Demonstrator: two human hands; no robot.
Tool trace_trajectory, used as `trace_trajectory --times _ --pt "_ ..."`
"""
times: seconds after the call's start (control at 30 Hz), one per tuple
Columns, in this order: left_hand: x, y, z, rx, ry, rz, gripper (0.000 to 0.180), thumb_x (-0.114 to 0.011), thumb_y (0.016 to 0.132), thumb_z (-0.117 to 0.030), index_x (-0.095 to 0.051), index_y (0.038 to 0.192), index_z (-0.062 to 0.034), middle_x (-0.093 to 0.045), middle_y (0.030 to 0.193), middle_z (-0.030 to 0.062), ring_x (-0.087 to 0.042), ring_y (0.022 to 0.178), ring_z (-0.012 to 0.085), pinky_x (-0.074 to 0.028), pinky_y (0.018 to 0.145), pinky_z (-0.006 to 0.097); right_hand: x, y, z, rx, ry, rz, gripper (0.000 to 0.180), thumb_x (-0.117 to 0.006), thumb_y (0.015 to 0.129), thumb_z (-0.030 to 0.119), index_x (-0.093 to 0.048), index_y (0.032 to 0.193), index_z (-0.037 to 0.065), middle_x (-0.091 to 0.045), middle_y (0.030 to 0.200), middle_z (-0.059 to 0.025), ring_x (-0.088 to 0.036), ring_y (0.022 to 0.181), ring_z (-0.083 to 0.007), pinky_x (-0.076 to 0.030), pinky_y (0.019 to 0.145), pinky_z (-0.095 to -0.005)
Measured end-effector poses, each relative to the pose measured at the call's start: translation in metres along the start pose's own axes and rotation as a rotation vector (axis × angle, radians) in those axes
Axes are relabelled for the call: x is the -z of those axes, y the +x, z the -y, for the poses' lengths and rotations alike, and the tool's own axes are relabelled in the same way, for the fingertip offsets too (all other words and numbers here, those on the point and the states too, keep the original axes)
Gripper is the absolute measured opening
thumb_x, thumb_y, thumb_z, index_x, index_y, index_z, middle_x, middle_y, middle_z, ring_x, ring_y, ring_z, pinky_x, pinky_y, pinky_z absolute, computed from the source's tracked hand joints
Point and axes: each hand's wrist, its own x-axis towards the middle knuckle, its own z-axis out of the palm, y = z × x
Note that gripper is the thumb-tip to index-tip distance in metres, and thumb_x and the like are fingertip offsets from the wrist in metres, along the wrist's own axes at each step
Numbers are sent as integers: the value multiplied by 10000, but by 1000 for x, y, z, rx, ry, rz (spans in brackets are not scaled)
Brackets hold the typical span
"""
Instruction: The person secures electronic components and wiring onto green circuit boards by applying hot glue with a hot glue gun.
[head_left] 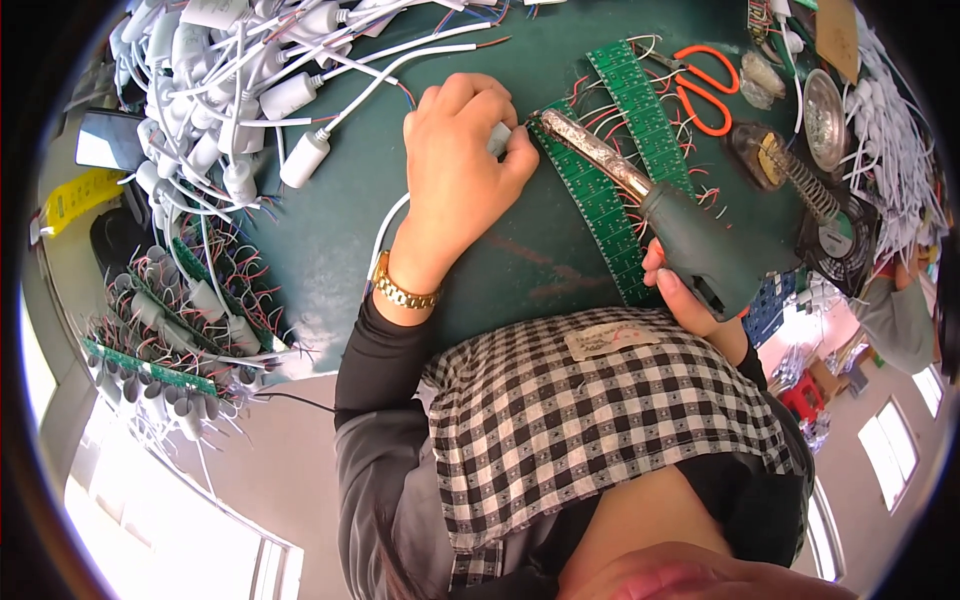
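Observation:
My left hand point(465, 175), with a gold watch at its wrist, is closed on a white cable point(390, 222). A pale end piece point(498, 139) shows between its thumb and fingers. In my right hand point(684, 295) is a soldering iron point(690, 235) with a dark handle and a scorched metal barrel. Its tip reaches the near strip's upper end, close beside my left fingertips; whether it touches anything I cannot tell. Beneath the barrel lies one green circuit board strip point(597, 215), with a second circuit board strip point(640, 105) farther right. Thin red and white wires stick out from both.
White cabled connectors point(305, 157) are heaped at the left, above wired boards point(150, 365). Orange-handled scissors point(705, 90), a metal dish point(824, 120), a coiled iron stand point(810, 190) and a small fan point(845, 240) stand right. Another person's sleeve point(893, 322) shows at far right.

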Motion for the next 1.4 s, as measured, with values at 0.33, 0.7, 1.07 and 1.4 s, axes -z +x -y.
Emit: trace_trajectory --times 0.33,0.7,1.07,1.4 --pt "0 -1 1 19 23 14 119 -658 637 -51 -576 720 -71 -589 907 25 -536 820 258 -388 685 371 -5 8 11 -52 -60 -147 165 -646 709 4 -653 874 16 -659 786 -77 -647 666 -190 -511 605 -277" --pt "2 0 -3 27 38 27 118 -661 648 -53 -574 726 -70 -600 924 36 -547 840 267 -414 718 373 -2 2 17 19 48 -166 126 -605 780 26 -625 903 10 -635 812 -73 -619 682 -150 -519 635 -270" --pt "2 3 -5 33 30 25 102 -653 660 -35 -570 718 -52 -615 929 58 -562 859 275 -437 736 370 -6 -3 22 44 184 -186 259 -568 857 72 -520 1105 11 -577 914 -55 -570 725 -112 -493 664 -254" --pt "0 -3 4 -38 11 -76 102 -670 642 -82 -586 698 -92 -589 858 43 -555 809 282 -418 686 402 -16 -22 23 -95 334 -277 356 -480 898 96 -444 1239 3 -583 944 -120 -566 749 -142 -472 688 -273"
